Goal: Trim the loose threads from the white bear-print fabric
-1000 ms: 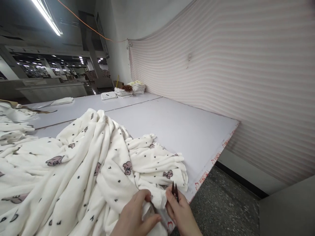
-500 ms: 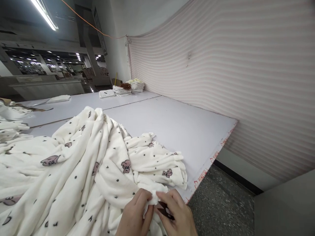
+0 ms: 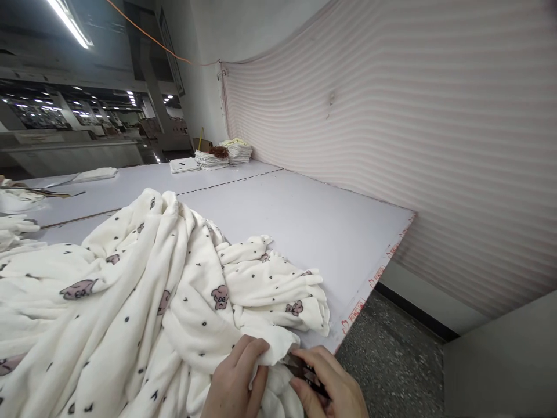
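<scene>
A big heap of white plush fabric [image 3: 130, 313], printed with small bears and dark specks, lies bunched over the near part of the table. At its near right edge my left hand [image 3: 240, 377] pinches a fold between thumb and fingers. Just to the right, my right hand [image 3: 333, 383] is closed around small dark thread snips [image 3: 307, 371]. The snips' blades point left, close to a raised white fabric edge [image 3: 281, 345]; whether they touch it I cannot tell.
The pale table [image 3: 331, 232] ends on the right in an edge with red print, above a speckled floor [image 3: 391, 348]. Folded white stacks [image 3: 237, 152] stand at the far end. Striped cloth [image 3: 391, 116] hangs along the right wall.
My right hand with the snips has moved right, away from my left hand. The fabric edge between the hands now shows more fully. The view has shifted slightly.
</scene>
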Demonstrator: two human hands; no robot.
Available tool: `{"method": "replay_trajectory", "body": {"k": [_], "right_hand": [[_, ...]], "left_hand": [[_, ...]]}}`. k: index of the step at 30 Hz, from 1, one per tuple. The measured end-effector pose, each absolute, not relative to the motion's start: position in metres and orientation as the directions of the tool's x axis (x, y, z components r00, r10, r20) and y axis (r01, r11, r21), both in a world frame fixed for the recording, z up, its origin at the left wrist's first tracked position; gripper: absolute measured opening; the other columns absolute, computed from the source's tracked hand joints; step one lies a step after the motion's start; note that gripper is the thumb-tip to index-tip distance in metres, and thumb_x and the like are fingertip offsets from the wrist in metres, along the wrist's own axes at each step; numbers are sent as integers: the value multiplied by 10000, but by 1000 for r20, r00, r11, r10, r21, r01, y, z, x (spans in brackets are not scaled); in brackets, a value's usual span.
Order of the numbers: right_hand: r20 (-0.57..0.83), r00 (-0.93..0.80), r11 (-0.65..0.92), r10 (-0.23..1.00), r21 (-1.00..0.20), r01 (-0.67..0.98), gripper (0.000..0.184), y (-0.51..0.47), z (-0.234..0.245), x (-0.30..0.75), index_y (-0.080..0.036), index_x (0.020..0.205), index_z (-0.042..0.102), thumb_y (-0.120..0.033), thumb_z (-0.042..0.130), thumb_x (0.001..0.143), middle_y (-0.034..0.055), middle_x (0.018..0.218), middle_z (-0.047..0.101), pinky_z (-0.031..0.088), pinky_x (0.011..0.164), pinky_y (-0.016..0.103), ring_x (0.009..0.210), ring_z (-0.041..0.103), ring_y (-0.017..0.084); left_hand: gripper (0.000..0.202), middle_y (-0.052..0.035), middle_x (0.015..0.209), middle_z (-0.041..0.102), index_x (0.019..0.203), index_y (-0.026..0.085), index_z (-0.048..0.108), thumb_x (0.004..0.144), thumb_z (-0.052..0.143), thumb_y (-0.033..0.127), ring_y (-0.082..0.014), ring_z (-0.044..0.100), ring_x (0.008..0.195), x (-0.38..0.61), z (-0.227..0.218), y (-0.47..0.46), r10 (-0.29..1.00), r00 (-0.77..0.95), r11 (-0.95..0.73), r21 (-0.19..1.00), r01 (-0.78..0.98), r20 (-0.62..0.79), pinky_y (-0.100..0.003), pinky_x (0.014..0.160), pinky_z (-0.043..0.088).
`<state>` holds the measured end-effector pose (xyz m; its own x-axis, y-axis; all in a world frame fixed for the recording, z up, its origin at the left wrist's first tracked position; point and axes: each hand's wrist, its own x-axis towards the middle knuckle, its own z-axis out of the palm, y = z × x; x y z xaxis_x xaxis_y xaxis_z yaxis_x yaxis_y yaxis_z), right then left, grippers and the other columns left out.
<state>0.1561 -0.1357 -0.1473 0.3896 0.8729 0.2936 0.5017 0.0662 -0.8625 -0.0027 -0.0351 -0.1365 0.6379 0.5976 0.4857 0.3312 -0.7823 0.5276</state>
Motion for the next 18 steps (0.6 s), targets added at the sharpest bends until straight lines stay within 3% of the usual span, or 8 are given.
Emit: {"method": "replay_trajectory", "body": {"k": [3,7,10,13,15,18], "right_hand": [[366,362,55,857,-764,643,227,-130,-148,152,-297,994,685,-415,547,859,44,852,714,511,562,216,724,683,200],[362,306,46,881,-708,705,202,-130,-143,153,-297,971,687,-364,522,876,33,820,720,519,562,221,702,693,198],[312,277,38,909,-722,691,184,-131,-134,157,-294,999,686,-313,553,872,27,863,726,531,603,205,743,701,188],[318,317,85,894,-812,578,163,-127,-134,157,-266,980,675,-308,556,876,37,853,708,541,662,213,773,691,186],[352,378,157,856,-874,460,184,-120,-139,154,-246,978,660,-342,622,826,51,909,691,548,664,216,797,685,193],[387,415,234,824,-898,372,219,-105,-145,147,-243,985,672,-312,687,779,65,1013,690,547,720,218,882,678,199]], "left_hand": [[270,-30,863,604,1053,231,485,855,412,63,-147,625,742,-2,-137,-36,593,644,-782,538,315,484,-206,656,497],[271,-36,870,611,1048,232,500,855,405,66,-154,626,748,-1,-139,-36,605,630,-774,544,323,487,-217,658,501],[278,-34,865,622,1060,229,509,854,419,65,-151,635,752,0,-139,-35,590,634,-788,529,315,500,-209,662,503],[269,-39,875,643,1061,226,548,852,444,92,-159,645,769,0,-135,-32,618,625,-757,576,309,477,-212,673,503],[195,-33,846,657,983,218,591,850,471,140,-167,642,763,1,-129,-30,686,618,-663,680,314,384,-220,679,498],[158,-26,792,659,827,193,612,875,492,282,-183,624,777,1,-116,-24,765,635,-381,871,312,107,-240,724,489]]}}
